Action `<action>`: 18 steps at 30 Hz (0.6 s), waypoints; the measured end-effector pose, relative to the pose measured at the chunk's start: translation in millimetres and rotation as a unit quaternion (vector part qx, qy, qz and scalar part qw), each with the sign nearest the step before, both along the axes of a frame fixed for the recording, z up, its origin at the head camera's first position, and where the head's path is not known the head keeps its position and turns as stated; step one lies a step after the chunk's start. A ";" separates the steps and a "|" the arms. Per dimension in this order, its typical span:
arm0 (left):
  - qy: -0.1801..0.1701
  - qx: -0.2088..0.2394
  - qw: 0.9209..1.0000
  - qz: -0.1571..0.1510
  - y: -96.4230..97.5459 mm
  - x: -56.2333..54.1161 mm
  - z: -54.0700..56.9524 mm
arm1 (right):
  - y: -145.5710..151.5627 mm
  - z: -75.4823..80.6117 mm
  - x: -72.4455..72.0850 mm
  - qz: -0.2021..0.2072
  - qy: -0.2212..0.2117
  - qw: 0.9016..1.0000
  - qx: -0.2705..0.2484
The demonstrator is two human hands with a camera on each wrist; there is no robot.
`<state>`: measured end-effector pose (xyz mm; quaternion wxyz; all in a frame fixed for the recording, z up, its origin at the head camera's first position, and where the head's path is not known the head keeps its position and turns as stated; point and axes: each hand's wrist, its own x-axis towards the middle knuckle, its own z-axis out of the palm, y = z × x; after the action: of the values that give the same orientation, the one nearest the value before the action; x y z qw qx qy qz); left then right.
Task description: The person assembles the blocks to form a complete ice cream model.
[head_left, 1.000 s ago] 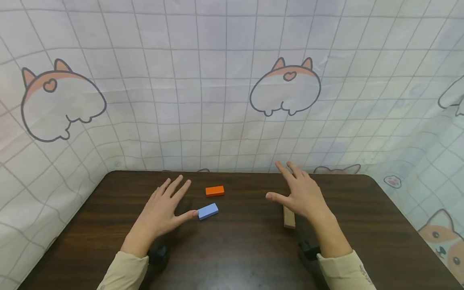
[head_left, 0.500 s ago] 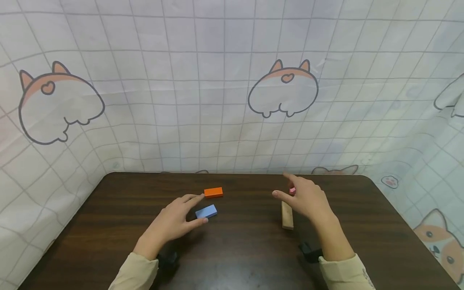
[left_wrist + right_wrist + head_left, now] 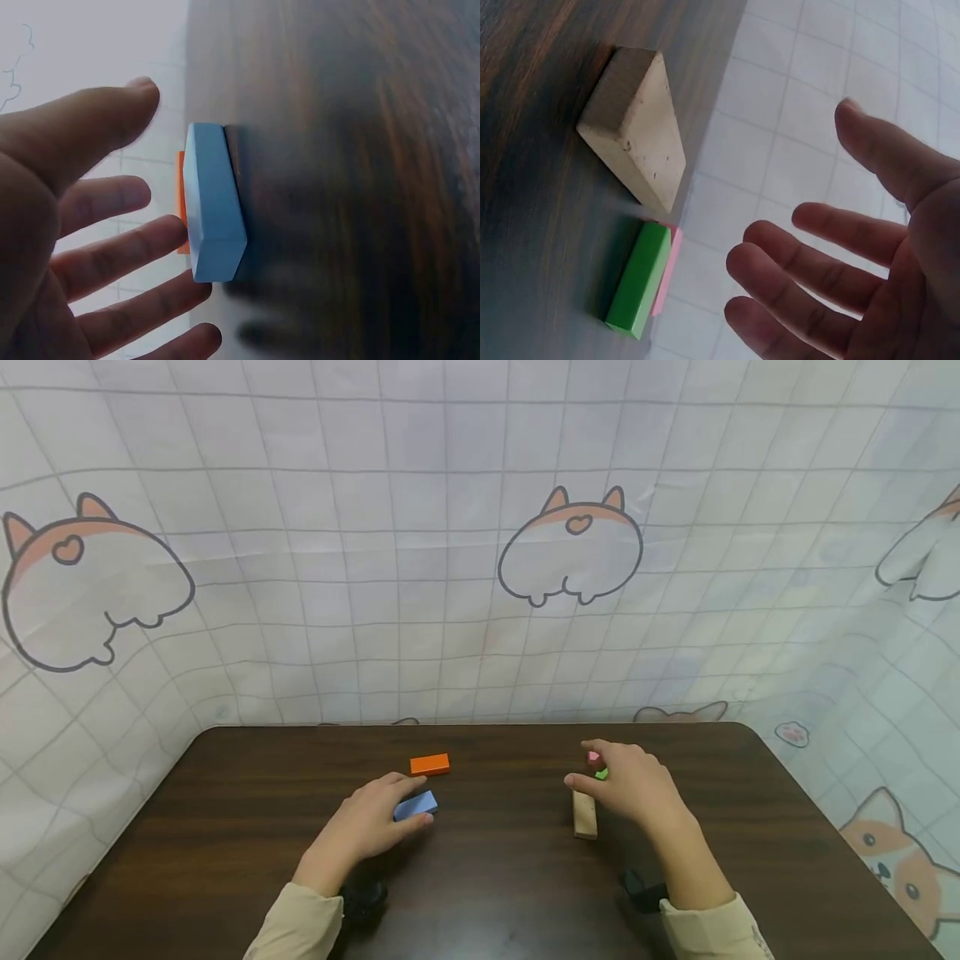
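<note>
My left hand (image 3: pixel 367 822) is spread around a light blue block (image 3: pixel 416 805), thumb on its near side and fingers behind it. In the left wrist view the fingers reach beside the blue block (image 3: pixel 214 202), not curled round it. My right hand (image 3: pixel 636 781) hovers with relaxed fingers over a wooden block (image 3: pixel 585 816) and a green block (image 3: pixel 602 773), which it partly hides in the head view. The right wrist view shows the wooden block (image 3: pixel 641 127), green block (image 3: pixel 641 277) and a pink block (image 3: pixel 667 274) apart from the fingers.
An orange block (image 3: pixel 429 765) lies just behind the blue one. All the blocks lie on a dark wood table (image 3: pixel 495 877). A white gridded cloth (image 3: pixel 420 568) with dog drawings hangs behind and at the sides.
My left hand has come down and right, around the blue block. The right hand has lowered, its fingers drawing nearer the table, and the pink and green blocks have come into sight beside it.
</note>
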<state>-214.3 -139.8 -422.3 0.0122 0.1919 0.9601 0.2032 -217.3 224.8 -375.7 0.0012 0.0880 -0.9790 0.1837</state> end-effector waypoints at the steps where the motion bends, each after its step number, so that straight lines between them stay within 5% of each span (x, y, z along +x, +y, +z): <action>1: 0.003 -0.001 1.000 0.001 -1.6 0.9 -0.1 | -0.6 -0.3 -0.6 -0.004 0.002 1.000 0.001; 12: 0.016 -0.005 1.000 0.008 -7.1 0.4 -0.8 | 1.7 -1.7 0.6 -0.045 -0.042 0.998 0.017; 18: 0.016 -0.007 1.000 0.018 -10.0 -1.2 1.1 | 2.0 -0.9 0.6 -0.033 -0.053 0.998 0.024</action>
<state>-215.4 -149.8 -421.2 -0.0054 0.1774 0.9649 0.1935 -216.7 226.7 -376.6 -0.0472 0.0457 -0.9843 0.1639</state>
